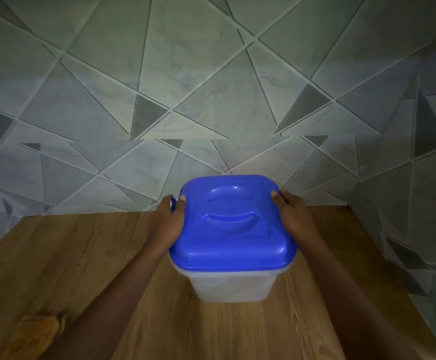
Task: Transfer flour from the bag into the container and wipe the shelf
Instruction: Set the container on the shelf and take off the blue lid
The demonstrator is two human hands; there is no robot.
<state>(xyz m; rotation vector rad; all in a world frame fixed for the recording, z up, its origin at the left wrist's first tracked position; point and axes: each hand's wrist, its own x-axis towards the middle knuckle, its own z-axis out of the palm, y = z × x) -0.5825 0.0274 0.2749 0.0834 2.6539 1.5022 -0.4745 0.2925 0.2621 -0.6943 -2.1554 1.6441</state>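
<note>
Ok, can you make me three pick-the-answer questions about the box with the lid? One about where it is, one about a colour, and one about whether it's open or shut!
1. Where does the container sit?
A. On the wooden shelf
B. On the floor
C. In a sink

2. What colour is the lid?
A. Red
B. Blue
C. Yellow

3. How is the container right now?
A. Lid off
B. Tipped on its side
C. Lid on, hands at both sides

Answers:
1. A, the container stands on the wooden shelf, near the tiled wall.
2. B, the lid is plainly blue over a whitish see-through body.
3. C, the lid covers the top, with the left hand and right hand pressed against its opposite edges.
</note>
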